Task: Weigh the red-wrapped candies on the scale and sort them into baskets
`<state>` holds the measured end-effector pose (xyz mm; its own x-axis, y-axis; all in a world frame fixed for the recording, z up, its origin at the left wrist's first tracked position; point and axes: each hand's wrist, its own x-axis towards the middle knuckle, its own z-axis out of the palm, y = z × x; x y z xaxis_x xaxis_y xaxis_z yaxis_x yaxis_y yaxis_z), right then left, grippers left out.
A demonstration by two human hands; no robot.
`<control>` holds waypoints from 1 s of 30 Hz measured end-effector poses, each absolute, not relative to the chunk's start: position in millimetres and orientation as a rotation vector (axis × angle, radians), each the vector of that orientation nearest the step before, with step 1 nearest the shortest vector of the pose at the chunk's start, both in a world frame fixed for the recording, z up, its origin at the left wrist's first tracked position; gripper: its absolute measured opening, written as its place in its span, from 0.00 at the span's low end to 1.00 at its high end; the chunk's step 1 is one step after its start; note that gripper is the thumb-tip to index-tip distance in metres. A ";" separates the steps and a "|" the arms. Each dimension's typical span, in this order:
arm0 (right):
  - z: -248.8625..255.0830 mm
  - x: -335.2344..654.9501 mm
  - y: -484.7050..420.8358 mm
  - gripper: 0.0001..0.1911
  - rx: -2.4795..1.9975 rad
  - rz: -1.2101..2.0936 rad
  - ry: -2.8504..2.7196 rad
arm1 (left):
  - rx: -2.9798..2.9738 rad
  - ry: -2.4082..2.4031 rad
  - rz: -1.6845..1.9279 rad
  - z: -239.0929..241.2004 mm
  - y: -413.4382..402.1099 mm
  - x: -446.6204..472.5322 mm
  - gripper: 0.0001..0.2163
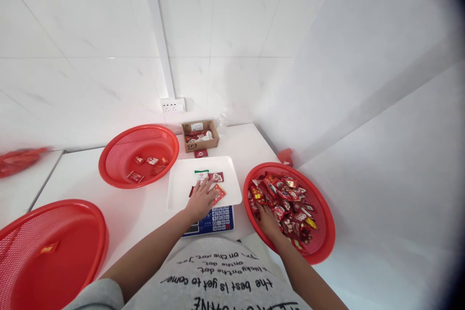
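Observation:
My left hand (201, 202) lies with fingers spread over several small snack packets on the white tray of a scale (178, 179). Near its fingertips are a white and green packet (202, 176), a dark red packet (217, 177) and a red-orange packet (219, 194). The scale's blue keypad (218, 219) shows below the tray. In the red basket at right (325, 223), my right hand (268, 221) reaches into a heap of red snack packets (290, 203). Its fingers look stretched out among them, with the tips partly hidden.
At the back left stands a red basket (109, 155) with a few packets. Another red basket (98, 223), front left, holds one packet (49, 248). A cardboard box (201, 145) of packets is behind the scale, near the wall socket (173, 105). A white wall (381, 155) rises at right.

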<state>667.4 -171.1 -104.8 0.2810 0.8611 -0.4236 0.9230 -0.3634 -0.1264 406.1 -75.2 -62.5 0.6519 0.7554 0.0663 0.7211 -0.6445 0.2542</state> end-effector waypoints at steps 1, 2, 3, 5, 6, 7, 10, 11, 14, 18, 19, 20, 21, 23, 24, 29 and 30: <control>-105.4 667.7 -171.1 0.28 2.396 -0.645 1.687 | 2.670 1.182 0.239 -63.3 -75.5 405.5 0.12; -105.9 668.0 -171.2 0.28 2.396 -0.641 1.695 | 2.670 1.174 0.234 -64.2 -75.7 405.1 0.12; -106.3 668.2 -171.2 0.28 2.398 -0.637 1.702 | 2.668 1.177 0.231 -65.0 -75.8 405.1 0.11; -106.7 668.3 -171.2 0.28 2.401 -0.635 1.702 | 2.664 1.193 0.230 -66.6 -75.8 405.4 0.12; -106.6 668.2 -171.2 0.28 2.401 -0.636 1.699 | 2.663 1.198 0.230 -67.3 -75.6 405.6 0.12; -106.6 668.1 -171.3 0.28 2.400 -0.638 1.699 | 2.663 1.202 0.232 -68.0 -75.4 405.8 0.12; -106.9 668.0 -171.3 0.28 2.399 -0.642 1.697 | 2.654 1.223 0.253 -70.3 -75.1 405.9 0.12; -107.5 668.2 -171.3 0.28 2.400 -0.642 1.698 | 2.647 1.234 0.262 -71.2 -75.0 405.8 0.12; -110.9 669.3 -171.2 0.29 2.407 -0.640 1.693 | 2.618 1.270 0.274 -74.9 -74.3 405.1 0.12; -116.7 671.3 -171.0 0.28 2.412 -0.634 1.695 | 2.593 1.290 0.279 -79.0 -70.7 404.1 0.13; -117.9 671.7 -170.9 0.28 2.414 -0.633 1.699 | 2.588 1.288 0.279 -79.2 -69.5 403.9 0.13; -119.0 672.0 -170.9 0.28 2.415 -0.634 1.704 | 2.584 1.284 0.277 -79.0 -68.3 403.7 0.13; -119.9 672.3 -170.9 0.28 2.416 -0.634 1.710 | 2.579 1.280 0.274 -78.6 -67.1 403.4 0.13; -121.4 672.7 -171.0 0.28 2.417 -0.623 1.725 | 2.572 1.275 0.272 -77.3 -64.9 402.9 0.13; -121.9 672.9 -171.0 0.28 2.415 -0.615 1.732 | 2.571 1.269 0.274 -76.8 -63.8 402.6 0.14; -122.2 673.2 -170.6 0.28 2.404 -0.617 1.718 | 2.601 1.232 0.290 -79.4 -55.9 401.1 0.14; -121.9 673.2 -170.4 0.28 2.404 -0.622 1.711 | 2.610 1.223 0.289 -80.2 -53.9 400.7 0.14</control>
